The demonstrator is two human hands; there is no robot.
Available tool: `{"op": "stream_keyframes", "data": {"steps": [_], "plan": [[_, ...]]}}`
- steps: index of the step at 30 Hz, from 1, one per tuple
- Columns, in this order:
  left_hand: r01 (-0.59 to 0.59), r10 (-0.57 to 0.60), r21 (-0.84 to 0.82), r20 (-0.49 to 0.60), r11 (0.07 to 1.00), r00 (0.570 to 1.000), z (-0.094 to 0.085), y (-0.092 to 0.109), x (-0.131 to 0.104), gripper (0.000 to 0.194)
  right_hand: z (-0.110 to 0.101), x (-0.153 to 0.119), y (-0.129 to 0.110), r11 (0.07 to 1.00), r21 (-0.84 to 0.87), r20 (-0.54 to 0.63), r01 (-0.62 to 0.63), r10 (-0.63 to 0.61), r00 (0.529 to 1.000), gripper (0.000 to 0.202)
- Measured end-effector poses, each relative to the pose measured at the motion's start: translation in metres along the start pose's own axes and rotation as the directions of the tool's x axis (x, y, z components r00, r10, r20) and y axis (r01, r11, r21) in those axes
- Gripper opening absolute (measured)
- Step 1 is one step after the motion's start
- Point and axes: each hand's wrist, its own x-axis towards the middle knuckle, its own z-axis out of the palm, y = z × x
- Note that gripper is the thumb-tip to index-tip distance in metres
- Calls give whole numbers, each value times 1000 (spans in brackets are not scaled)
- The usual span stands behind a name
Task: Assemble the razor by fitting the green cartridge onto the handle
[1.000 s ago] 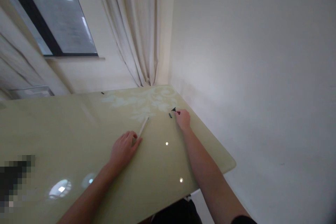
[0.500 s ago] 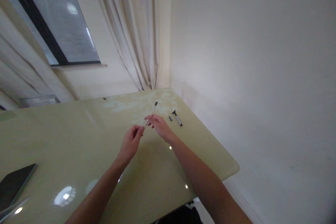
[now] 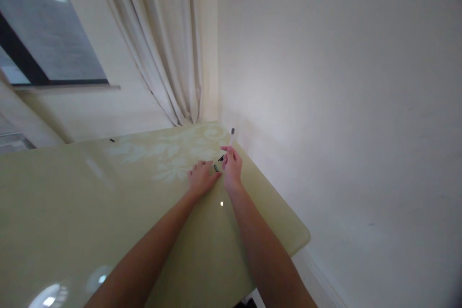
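Observation:
My right hand is closed around a slim white stick with a dark tip, which points up past the fingers. Its kind is too small to make out. Beside that hand the black head of a razor shows; its handle is hidden behind the hand. Low on the table, my left hand has its fingers spread, with thumb and forefinger on either side of a small dark rectangular piece. That piece lies on the table between the two hands.
The pale yellow-green glossy table runs up to the white wall on the right. A tiny black object rests near its far edge. Behind hang a curtain and a window.
My left hand has let go of the white stick and moved right to the small dark piece. The right hand has carried the stick rightward, over the razor. My view has turned right.

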Motion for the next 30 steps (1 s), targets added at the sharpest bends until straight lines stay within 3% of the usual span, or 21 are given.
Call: {"op": "stream_keyframes", "data": {"steps": [4,9,14,17,22,26,30], "plan": [[14,-14,-3,12,1000,1000,-1,-4,4,32,4,-5,5,999,-34,44,6,-4,999,45],[-76,80,-61,65,995,995,-18,-18,-7,36,7,-11,7,998,-67,99,3,3,995,46],[-218,237,-120,171,968,956,-30,-17,-44,38,6,-9,7,997,-78,88,12,-5,996,47],[-292,296,-46,200,955,934,-28,-4,-70,43,4,-6,6,996,-89,63,6,-1,998,49],[-357,355,-24,204,934,912,-31,5,-89,20,2,-8,3,994,-113,82,9,0,997,51],[-344,339,-12,210,939,917,-58,-23,-96,18,5,-15,4,990,-137,133,-5,23,991,50],[-216,214,-8,187,976,959,-84,-59,-107,19,11,-21,7,987,-163,191,0,31,981,50]]}}
